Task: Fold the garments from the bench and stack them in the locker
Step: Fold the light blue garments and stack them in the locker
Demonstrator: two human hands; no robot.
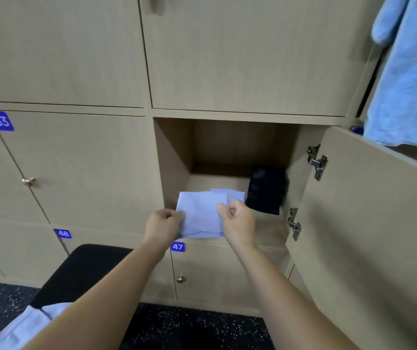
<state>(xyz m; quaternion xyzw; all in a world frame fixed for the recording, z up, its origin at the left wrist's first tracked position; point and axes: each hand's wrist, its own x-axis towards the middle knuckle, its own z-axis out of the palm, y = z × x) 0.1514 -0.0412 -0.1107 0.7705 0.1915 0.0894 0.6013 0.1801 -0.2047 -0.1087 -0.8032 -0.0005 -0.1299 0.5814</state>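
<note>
1. Partly done, it seems: a folded garment (202,215) lies at the front lip of the open locker (174,157), its far half on the locker floor and its near edge over the sill.
2. Both hands hold it. The left hand (163,224) pinches its left edge with curled fingers, and the right hand (237,219) pinches the cloth near its right side between thumb and fingers.
3. The garment is pale lilac and thin, folded to a rough rectangle. A second layer pokes out at its far right corner, so the fold is not quite square.
4. A black garment (266,189) is already folded on the locker floor just to the right. Whether the two touch cannot be told.
5. Releasing this piece is probably what is left of this step. Another pale piece (25,327) lies rumpled on the bench (81,271) at lower left, seemingly not yet folded.
6. The door (369,223) stands open at the right, with a blue cloth (409,84) hanging above it.
</note>
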